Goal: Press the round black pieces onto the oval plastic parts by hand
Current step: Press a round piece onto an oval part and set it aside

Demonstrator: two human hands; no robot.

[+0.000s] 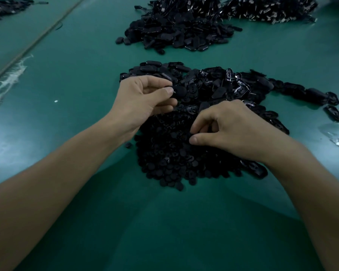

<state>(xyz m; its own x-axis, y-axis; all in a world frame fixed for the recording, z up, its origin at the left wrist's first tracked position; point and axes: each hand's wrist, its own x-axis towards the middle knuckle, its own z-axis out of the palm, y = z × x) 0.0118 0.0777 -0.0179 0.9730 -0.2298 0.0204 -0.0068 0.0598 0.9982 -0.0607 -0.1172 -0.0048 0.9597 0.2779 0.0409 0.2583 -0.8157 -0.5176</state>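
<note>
Black on black in dim light, the single pieces blur together and are too many to count. The left hand (145,100) pinches a dark piece (178,91) between thumb and curled fingers; whether it is round or oval is unclear. The right hand (229,128) curls over the heap of round black pieces (170,165) below both hands, thumb and forefinger nearly meeting, but I cannot tell if they grip one. Oval plastic parts (213,85) lie just beyond the fingers. Farther beyond the hands, the green tabletop (76,79) carries three more heaps, all cut off at the top: middle heap (176,32), right heap (270,10), left heap (4,6).

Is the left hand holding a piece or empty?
Holding. The left hand pinches a black piece between thumb and fingers.
</note>
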